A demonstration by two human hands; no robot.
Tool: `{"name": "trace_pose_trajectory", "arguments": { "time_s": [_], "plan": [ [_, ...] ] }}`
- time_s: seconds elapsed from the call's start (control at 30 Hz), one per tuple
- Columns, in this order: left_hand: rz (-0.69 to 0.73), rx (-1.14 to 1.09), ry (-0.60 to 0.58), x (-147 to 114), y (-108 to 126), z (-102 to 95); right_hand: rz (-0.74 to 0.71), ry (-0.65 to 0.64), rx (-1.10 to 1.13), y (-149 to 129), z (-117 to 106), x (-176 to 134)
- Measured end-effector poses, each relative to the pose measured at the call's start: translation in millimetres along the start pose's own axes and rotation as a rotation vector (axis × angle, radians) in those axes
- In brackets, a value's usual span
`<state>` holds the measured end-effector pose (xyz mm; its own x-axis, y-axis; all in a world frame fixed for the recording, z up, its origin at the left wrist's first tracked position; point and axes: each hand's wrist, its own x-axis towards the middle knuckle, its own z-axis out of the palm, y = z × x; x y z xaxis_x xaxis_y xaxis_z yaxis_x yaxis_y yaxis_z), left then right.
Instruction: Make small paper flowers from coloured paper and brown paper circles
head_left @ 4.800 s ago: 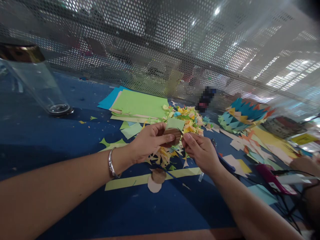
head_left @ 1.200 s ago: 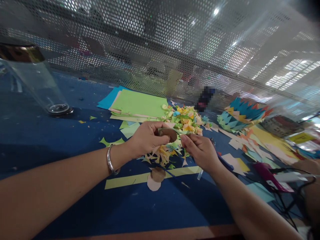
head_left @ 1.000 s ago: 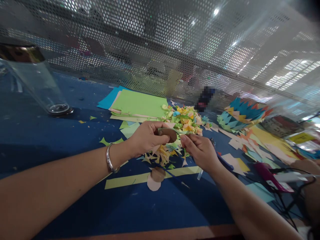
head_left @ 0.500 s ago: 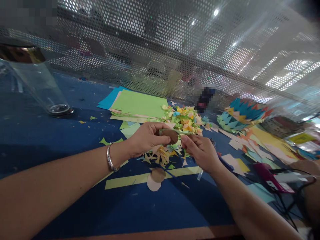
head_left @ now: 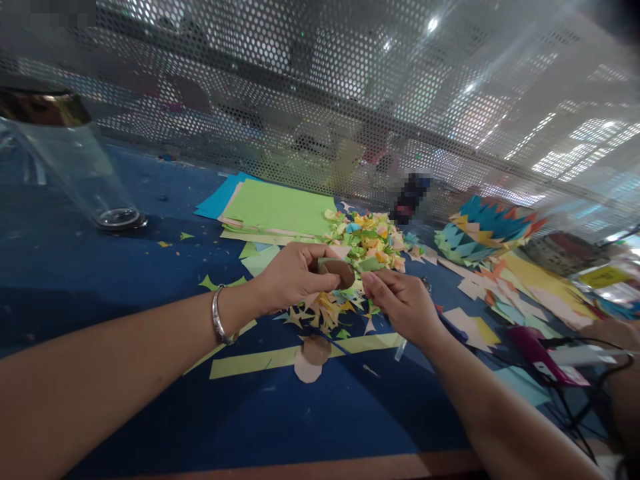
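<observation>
Surface: one blue table (head_left: 240, 420), speckled with bits, a reddish edge nearest me. Behind it: one perforated metal screen (head_left: 280, 87), lights beyond.

On the table: one clear bottle (head_left: 75, 157) with a shiny lid, left; one stack of paper (head_left: 285, 207), green uppermost; one heap of paper scraps (head_left: 367, 233); one spiky paper ring (head_left: 483, 237), right; one yellow strip (head_left: 247, 363), with a pale disc (head_left: 307, 369) and a second brown disc (head_left: 317, 349) overlapping each other upon it.

Hard to make out: one dark object, pixelated, by the screen; the bottle, cut off at the left edge; another person's hand (head_left: 607, 333), dim at the right edge, near a purple box (head_left: 543, 357).

Hands: my left hand (head_left: 295, 279), thumb nearest me, pinches one brown disc (head_left: 341, 270), tilted above the scraps, a greenish edge behind it. My right hand (head_left: 400, 301), just beside the disc, has thumb and forefinger drawn together; whether they grip anything, I cannot tell.
</observation>
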<state>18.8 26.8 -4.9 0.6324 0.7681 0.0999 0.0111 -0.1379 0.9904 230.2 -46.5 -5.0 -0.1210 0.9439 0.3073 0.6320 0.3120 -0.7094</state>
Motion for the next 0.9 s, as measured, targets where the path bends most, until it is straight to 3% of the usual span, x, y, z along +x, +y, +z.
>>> {"name": "trace_pose_trajectory", "arguments": {
  "time_s": [0.2,0.77,0.9],
  "plan": [
    [-0.027,-0.059,-0.009,-0.1,-1.4,2.0,0.003,0.002,-0.023,0.9,1.7,-0.2],
    [-0.014,0.098,-0.083,1.6,-1.2,-4.4,-0.026,-0.027,-0.103,-0.4,0.9,0.5],
    [-0.029,0.134,-0.087,1.9,0.6,-5.2,-0.004,-0.018,-0.036,0.7,2.1,0.1]
  ]
}}
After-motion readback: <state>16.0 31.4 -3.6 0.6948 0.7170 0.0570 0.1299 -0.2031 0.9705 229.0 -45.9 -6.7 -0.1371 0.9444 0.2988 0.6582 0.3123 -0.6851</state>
